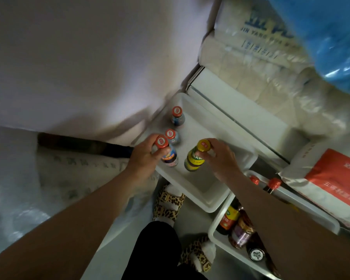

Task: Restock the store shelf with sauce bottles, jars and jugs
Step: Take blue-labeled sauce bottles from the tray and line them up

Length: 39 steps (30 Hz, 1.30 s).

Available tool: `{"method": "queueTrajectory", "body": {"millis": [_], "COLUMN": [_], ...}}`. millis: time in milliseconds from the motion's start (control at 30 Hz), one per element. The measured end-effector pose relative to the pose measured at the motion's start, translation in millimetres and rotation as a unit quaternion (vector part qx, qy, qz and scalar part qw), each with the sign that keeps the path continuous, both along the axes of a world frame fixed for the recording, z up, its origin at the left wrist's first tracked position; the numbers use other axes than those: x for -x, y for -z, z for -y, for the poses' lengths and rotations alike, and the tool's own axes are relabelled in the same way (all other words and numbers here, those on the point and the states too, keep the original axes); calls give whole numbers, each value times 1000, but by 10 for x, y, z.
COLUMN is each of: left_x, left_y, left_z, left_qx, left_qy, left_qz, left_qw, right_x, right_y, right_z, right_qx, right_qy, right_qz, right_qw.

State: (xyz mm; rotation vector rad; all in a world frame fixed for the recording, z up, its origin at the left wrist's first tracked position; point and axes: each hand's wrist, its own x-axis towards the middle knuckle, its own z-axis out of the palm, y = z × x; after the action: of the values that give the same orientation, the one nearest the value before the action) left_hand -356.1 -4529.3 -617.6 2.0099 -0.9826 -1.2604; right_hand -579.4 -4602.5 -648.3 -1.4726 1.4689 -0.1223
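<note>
Sauce bottles are what both hands are on right now, down inside a white tray (192,201) at the foot of the shelving. Left hand (143,156) has its fingers curled round the neck of a red-capped bottle (167,151), just under the cap, the bottle upright near the tray's left edge. Right hand (220,158) pinches the neck of a yellow-capped bottle (196,156), also upright, standing beside the red-capped one with a small gap between them. Two more red-capped bottles wait in the same tray: one (172,136) just behind the left hand's bottle, another (177,116) further back toward the tray's far corner. To the lower right, a second white bin (216,229) holds a dark bottle with a red label (229,219), a jar (241,234) and a bottle with a black cap (257,254), crowded together. Above the right forearm, two red-topped bottles (264,183) poke up beside a white and orange sack (329,178). Wrapped tissue rolls (271,77) fill the shelf above. Leopard-print slippers (170,203) show on the floor below the tray.
</note>
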Motion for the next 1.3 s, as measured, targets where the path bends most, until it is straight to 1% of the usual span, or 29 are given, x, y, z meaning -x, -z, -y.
{"method": "queueTrajectory", "body": {"millis": [167,267,367,467,633,800,900,1000,1067,1200,1300], "left_x": [145,256,410,615,1066,1414,1560,1687,1788,2050,2294], "left_y": [-1131,-1965,-2884,-3845,-5392,-6725,-7442,-8036,-8352,-8741,-8849], "left_z": [111,205,298,389,575,779,921,1143,1318,1701,1975], "left_qx": [27,56,82,147,259,354,383,410,430,455,451], "left_qy": [37,59,65,49,41,96,134,175,194,234,260], "left_qz": [17,17,-21,-58,-170,-204,-272,-304,-314,-314,-311], "left_qw": [999,997,994,986,950,908,872,842,824,800,795], "right_x": [388,650,847,1008,1247,1437,1536,1635,1720,1911,2059], "right_y": [-1184,-2013,-2965,-3966,-5494,-6884,-7625,-8246,-8560,-8929,-9017], "right_z": [-153,-244,-352,-421,-411,-366,-361,-318,-237,-5,212], "right_qx": [0,51,92,153,287,409,465,504,533,577,586], "right_qy": [37,43,56,91,127,154,175,208,235,291,317], "right_qz": [12,26,38,77,87,103,134,185,189,155,107], "right_qw": [999,997,993,981,946,894,857,818,790,747,738]}}
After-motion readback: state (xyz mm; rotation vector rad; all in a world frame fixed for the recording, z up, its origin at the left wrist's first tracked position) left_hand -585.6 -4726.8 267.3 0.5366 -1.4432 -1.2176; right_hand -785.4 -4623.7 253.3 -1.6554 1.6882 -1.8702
